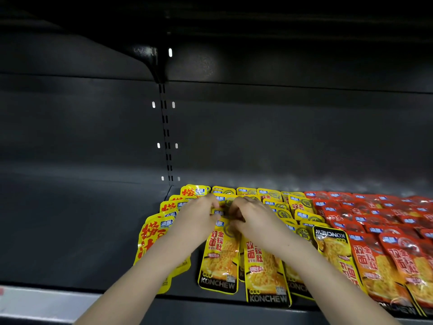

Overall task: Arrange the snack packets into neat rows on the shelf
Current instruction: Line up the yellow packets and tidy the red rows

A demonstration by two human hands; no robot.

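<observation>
**Op:** Head view. My left hand [199,213] and right hand [251,215] meet over the yellow packets [221,254]. Fingers of both are curled in, pinching the top edge of a packet partway back in the second column from the left. I cannot tell which single packet, because the fingers cover it.

**Obs:** Where does the stock sit?

**Op:** Flat on the shelf [82,231], overlapped like shingles in columns running near to far. Yellow is at left and centre, red packets [375,254] at right.

**Obs:** Risks?

**Op:** It's glossy film on glossy film. I judge a pull here could drag the neighbours and fan the column sideways. The nearest packets reach the front lip and my forearms pass over them, so a nudge could tip one off. One reversed packet [332,249] at the yellow-red border lies with its logo at the far end, which is easy to miss.

**Obs:** Surface, room?

**Op:** Dark matte deck, bare at left. Dark back panel [281,137], slotted upright [166,137], bracket [152,59] carrying a shelf above. Dim light. Pale price rail [35,301] at near left.
</observation>
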